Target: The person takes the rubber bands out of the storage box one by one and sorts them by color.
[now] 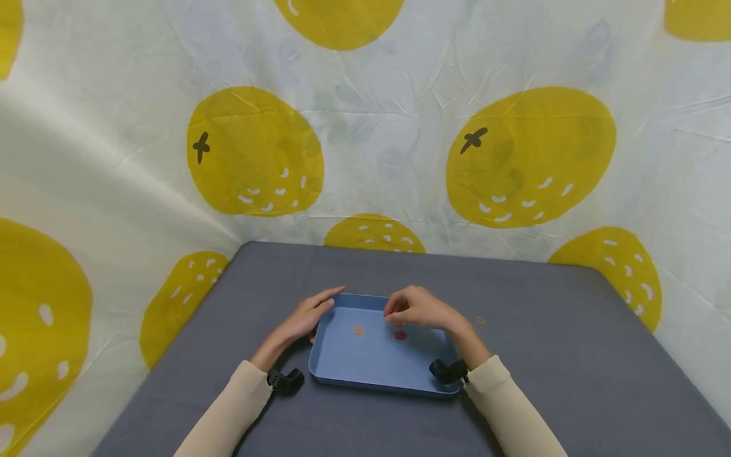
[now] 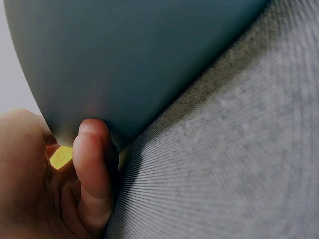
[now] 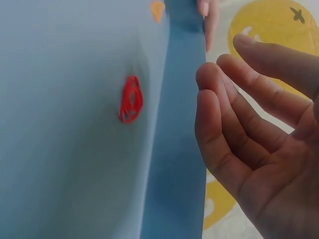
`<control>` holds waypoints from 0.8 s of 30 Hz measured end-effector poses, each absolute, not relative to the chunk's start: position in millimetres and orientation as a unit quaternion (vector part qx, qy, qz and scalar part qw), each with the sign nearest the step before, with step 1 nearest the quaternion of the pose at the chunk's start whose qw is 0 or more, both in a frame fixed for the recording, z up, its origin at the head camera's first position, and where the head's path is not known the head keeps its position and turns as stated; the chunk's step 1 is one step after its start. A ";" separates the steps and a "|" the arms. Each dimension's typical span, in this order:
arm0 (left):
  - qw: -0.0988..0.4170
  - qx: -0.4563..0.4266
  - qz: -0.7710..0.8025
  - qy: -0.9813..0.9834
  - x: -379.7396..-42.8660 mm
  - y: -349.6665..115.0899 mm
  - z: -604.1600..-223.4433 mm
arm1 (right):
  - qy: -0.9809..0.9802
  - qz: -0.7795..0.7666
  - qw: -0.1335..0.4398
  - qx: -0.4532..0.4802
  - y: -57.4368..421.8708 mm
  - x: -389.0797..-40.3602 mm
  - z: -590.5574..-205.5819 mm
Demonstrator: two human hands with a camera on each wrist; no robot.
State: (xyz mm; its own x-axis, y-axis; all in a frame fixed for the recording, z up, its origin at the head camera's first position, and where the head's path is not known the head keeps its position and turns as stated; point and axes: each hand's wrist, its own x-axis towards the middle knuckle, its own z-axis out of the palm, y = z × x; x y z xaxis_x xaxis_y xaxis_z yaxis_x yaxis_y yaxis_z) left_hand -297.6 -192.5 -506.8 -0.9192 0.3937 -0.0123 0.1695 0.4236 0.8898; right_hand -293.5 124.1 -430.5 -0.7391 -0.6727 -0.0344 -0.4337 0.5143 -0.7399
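Observation:
A shallow blue tray (image 1: 371,362) sits on the grey table. My left hand (image 1: 305,317) holds its left side near the far corner; in the left wrist view a bent finger (image 2: 92,164) presses the tray's outer wall. Over the far right part of the tray hovers my right hand (image 1: 419,308), fingers loosely bent. No object shows between its fingertips in the right wrist view. Beneath it lies a small bunch of red rubber bands (image 1: 400,335), seen as several loops (image 3: 131,99) in the right wrist view. Orange rubber bands (image 1: 358,330) lie further left in the tray.
One orange rubber band (image 1: 480,320) lies on the grey tabletop (image 1: 542,355), right of the tray. A white curtain with yellow fruit shapes (image 1: 371,158) hangs behind the table and along its sides. Both wrists carry black cameras (image 1: 285,381).

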 end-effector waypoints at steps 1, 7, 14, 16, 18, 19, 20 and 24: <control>0.111 0.169 0.509 0.837 -297.9 -191.6 -506.5 | 0.855 -0.371 0.162 -0.324 122.9 -293.1 -431.0; 0.104 0.166 0.510 0.837 -299.2 -187.2 -507.9 | 0.857 -0.351 0.165 -0.338 114.5 -293.0 -435.2; 0.111 0.162 0.511 0.837 -296.7 -182.8 -509.3 | 0.858 -0.338 0.171 -0.348 104.2 -293.5 -436.9; 0.112 0.163 0.511 0.837 -296.2 -182.3 -509.8 | 0.859 -0.334 0.172 -0.349 100.8 -293.8 -436.9; 0.111 0.164 0.512 0.836 -296.2 -182.4 -510.4 | 0.861 -0.329 0.172 -0.348 97.3 -294.5 -436.6; 0.110 0.162 0.512 0.836 -296.3 -182.6 -510.7 | 0.862 -0.325 0.172 -0.350 95.7 -295.6 -437.0; 0.110 0.160 0.513 0.836 -296.6 -183.1 -511.0 | 0.862 -0.322 0.172 -0.351 94.1 -296.6 -437.1; 0.107 0.150 0.515 0.837 -297.8 -185.5 -511.6 | 0.861 -0.317 0.173 -0.358 87.5 -301.8 -438.7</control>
